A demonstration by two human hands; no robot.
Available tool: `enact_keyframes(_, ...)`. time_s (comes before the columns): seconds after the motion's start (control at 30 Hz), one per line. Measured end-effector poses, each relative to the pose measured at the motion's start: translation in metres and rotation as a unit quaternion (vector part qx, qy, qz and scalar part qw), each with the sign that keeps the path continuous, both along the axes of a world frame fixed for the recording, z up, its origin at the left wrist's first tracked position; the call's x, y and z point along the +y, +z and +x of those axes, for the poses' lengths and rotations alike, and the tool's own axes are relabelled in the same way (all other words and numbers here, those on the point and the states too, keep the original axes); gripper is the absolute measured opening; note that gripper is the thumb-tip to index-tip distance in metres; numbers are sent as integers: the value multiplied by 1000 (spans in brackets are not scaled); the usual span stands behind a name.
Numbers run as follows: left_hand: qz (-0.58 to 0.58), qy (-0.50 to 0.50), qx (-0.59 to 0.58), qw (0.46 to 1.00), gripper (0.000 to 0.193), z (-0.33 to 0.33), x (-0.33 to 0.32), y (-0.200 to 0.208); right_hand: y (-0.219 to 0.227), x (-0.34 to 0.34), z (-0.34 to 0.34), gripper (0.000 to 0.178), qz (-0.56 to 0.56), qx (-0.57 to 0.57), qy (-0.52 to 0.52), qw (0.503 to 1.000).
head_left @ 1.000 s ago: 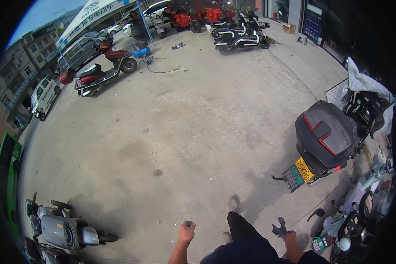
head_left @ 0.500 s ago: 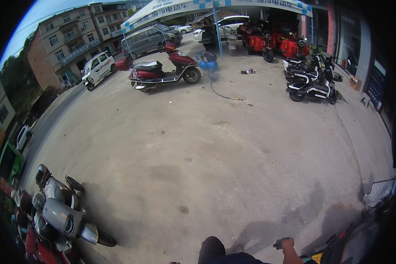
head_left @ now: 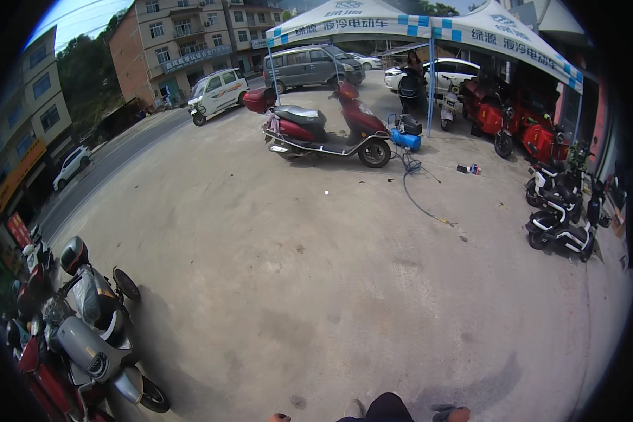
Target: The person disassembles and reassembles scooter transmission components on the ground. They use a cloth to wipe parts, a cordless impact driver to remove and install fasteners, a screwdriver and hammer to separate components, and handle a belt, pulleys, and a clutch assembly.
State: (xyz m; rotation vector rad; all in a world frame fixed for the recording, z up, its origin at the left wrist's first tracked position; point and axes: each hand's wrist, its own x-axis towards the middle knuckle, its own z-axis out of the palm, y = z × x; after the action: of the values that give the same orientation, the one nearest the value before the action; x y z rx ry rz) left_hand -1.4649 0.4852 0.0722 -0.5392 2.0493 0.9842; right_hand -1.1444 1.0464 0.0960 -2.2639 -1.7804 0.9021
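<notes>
At the lower edge, my right hand is closed around a small dark grey object. The object juts out to the left of my fingers, and its kind cannot be made out. Only a sliver of my left hand shows at the bottom, with its fingers mostly cut off by the picture's edge. Between my hands are my dark-clothed knee and a light shoe on the concrete. Neither hand is near a vehicle.
A red scooter stands ahead, beside a blue air compressor with a hose trailing over the concrete. Parked scooters line the left; white-and-black ones stand right. A person is near the canopy.
My view has turned left, so the red scooter, compressor and canopy sit farther right and lower. My right hand is lower in the picture, still with the dark object. Slightly more of my left hand shows.
</notes>
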Motion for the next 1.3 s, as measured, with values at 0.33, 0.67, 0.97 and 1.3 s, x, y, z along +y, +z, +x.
enact_keyframes(0.33,64,74,53,994,40,-279,137,-7,-51,147,-331,17,-60,-21,136,989)
enact_keyframes(0.67,9,216,-121,969,39,-409,189,-23,-50,308,-782,17,-31,56,296,953)
enact_keyframes(0.97,1,275,-103,956,38,-676,158,-27,-15,279,-1075,21,-98,59,193,975)
enact_keyframes(1.3,-101,175,122,972,38,-1050,106,1,-46,206,-1340,18,-69,-21,295,953)
